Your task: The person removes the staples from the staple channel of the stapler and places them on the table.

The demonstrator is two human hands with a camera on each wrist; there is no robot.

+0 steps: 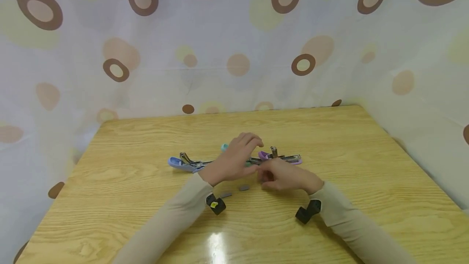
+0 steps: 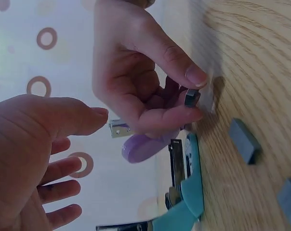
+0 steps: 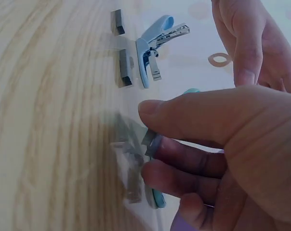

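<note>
My right hand (image 1: 283, 174) pinches a short grey strip of staples (image 2: 191, 97) between thumb and fingers, just above the table. My left hand (image 1: 232, 160) hovers beside it, fingers apart and holding nothing. Behind the hands lie several opened staplers: a blue stapler (image 1: 179, 165) on the left, a teal stapler (image 2: 196, 178) mostly hidden by the hands in the head view, and a purple stapler (image 1: 264, 156) on the right. Two more staple strips, a nearer strip (image 1: 225, 194) and a farther strip (image 1: 243, 188), rest on the wood in front of the staplers.
A clear, see-through piece (image 3: 126, 178) lies on the table beneath the right hand; its kind is hard to tell. The wooden table (image 1: 139, 215) reaches back to a patterned curtain (image 1: 234, 44), which also hangs along both sides.
</note>
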